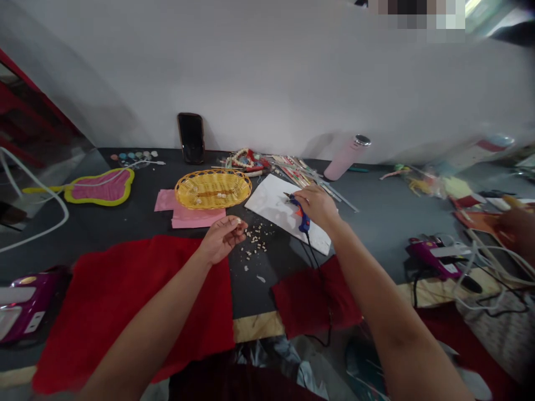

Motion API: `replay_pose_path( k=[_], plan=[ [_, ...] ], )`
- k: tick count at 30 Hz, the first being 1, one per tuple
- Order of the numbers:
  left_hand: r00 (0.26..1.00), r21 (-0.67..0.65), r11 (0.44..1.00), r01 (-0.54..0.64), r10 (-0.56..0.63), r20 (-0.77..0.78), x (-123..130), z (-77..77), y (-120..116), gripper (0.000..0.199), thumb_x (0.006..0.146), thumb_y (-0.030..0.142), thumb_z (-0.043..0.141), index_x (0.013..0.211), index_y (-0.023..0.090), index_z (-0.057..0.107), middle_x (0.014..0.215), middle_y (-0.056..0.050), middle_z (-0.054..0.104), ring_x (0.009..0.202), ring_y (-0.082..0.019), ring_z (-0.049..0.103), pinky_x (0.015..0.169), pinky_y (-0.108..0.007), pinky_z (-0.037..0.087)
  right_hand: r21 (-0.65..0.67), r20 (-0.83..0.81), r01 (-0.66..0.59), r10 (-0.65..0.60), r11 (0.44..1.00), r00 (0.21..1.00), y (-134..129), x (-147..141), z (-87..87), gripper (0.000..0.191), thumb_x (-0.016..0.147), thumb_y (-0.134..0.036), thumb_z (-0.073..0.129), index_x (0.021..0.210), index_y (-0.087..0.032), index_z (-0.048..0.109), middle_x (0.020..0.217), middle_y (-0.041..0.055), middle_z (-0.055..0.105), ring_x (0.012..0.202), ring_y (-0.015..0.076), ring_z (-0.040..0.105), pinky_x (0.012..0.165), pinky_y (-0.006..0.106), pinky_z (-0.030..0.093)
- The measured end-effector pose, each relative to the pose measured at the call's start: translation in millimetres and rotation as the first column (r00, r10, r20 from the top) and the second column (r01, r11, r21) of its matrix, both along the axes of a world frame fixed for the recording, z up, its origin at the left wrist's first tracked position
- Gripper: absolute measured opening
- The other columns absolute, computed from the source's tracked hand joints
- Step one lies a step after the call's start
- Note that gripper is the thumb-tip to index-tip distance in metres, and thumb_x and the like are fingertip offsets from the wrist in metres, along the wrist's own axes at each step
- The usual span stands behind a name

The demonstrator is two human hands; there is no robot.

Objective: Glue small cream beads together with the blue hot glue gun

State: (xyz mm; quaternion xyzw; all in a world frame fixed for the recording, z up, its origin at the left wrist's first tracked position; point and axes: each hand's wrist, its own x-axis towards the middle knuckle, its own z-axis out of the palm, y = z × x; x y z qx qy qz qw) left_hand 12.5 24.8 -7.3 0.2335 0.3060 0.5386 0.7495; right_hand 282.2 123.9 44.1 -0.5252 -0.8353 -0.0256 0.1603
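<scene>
My left hand (223,238) is closed in a pinch on a small pale piece (239,221), just above the dark table (213,225). Several small cream pieces (256,242) lie scattered to its right. My right hand (316,206) is wrapped round the top of a blue glue gun (305,223), over a white board (271,203). The gun's dark nozzle points left and its cord runs down off the table edge. Behind my left hand, a yellow woven basket (213,190) with a few small pale bits stands on pink cloth (196,218).
Red cloth (137,289) covers the front left. A phone (191,138) and a pink bottle (348,157) stand by the wall. Sticks (298,170) lie behind the board. Purple devices (438,256) sit at both sides. Another person's hand (518,225) is at far right.
</scene>
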Motion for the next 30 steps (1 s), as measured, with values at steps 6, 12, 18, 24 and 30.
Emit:
replay_pose_path(
  k=[6, 12, 18, 24, 30],
  plan=[
    [1.0, 0.003, 1.0, -0.006, 0.006, -0.001, 0, 0.2, 0, 0.012, 0.073, 0.023, 0.068, 0.077, 0.013, 0.062, 0.079, -0.004, 0.065, 0.061, -0.006, 0.053, 0.063, -0.021, 0.05, -0.014, 0.069, 0.048, -0.047, 0.999, 0.997, 11, -2, -9.2, 0.024, 0.088, -0.023, 0.047, 0.096, -0.02, 0.069, 0.096, 0.0082, 0.067, 0.099, 0.0201, 0.057, 0.086, 0.03, 0.042],
    [1.0, -0.012, 1.0, 0.001, -0.002, -0.01, 0, 2.6, -1, 0.012, 0.072, 0.022, 0.069, 0.078, 0.013, 0.063, 0.078, -0.005, 0.066, 0.06, -0.007, 0.053, 0.063, -0.022, 0.05, -0.093, 0.185, 0.094, -0.076, 0.991, 0.98, -9, -1, 0.1, 0.026, 0.088, -0.028, 0.045, 0.089, -0.019, 0.07, 0.091, 0.0075, 0.067, 0.094, 0.0204, 0.055, 0.082, 0.03, 0.04],
    [1.0, 0.009, 1.0, 0.02, -0.02, -0.018, 0, 3.3, -1, 0.012, 0.073, 0.023, 0.068, 0.077, 0.013, 0.062, 0.078, -0.004, 0.065, 0.061, -0.007, 0.053, 0.063, -0.022, 0.049, -0.107, 0.376, 0.189, -0.136, 0.976, 0.917, -35, -24, -0.3, 0.031, 0.088, -0.038, 0.047, 0.09, -0.019, 0.071, 0.102, 0.0134, 0.062, 0.101, 0.0305, 0.047, 0.079, 0.04, 0.036],
    [1.0, 0.034, 0.999, 0.03, -0.029, -0.009, 0, 0.4, 0, 0.013, 0.075, 0.023, 0.067, 0.079, 0.012, 0.062, 0.08, -0.005, 0.064, 0.063, -0.007, 0.053, 0.063, -0.022, 0.049, -0.117, 0.38, 0.098, -0.047, 0.988, 0.924, -53, -51, -12.8, 0.03, 0.089, -0.032, 0.044, 0.098, -0.018, 0.068, 0.103, 0.0171, 0.058, 0.103, 0.0328, 0.04, 0.079, 0.043, 0.031],
    [1.0, 0.026, 0.999, 0.023, -0.023, 0.0, 0, 0.9, 0, 0.012, 0.074, 0.023, 0.067, 0.078, 0.012, 0.062, 0.079, -0.005, 0.065, 0.062, -0.007, 0.053, 0.063, -0.022, 0.049, -0.112, 0.301, 0.04, -0.004, 0.993, 0.954, -45, -47, -20.7, 0.03, 0.089, -0.027, 0.043, 0.114, -0.027, 0.06, 0.11, 0.0115, 0.057, 0.103, 0.0287, 0.043, 0.08, 0.039, 0.032]
  ],
)
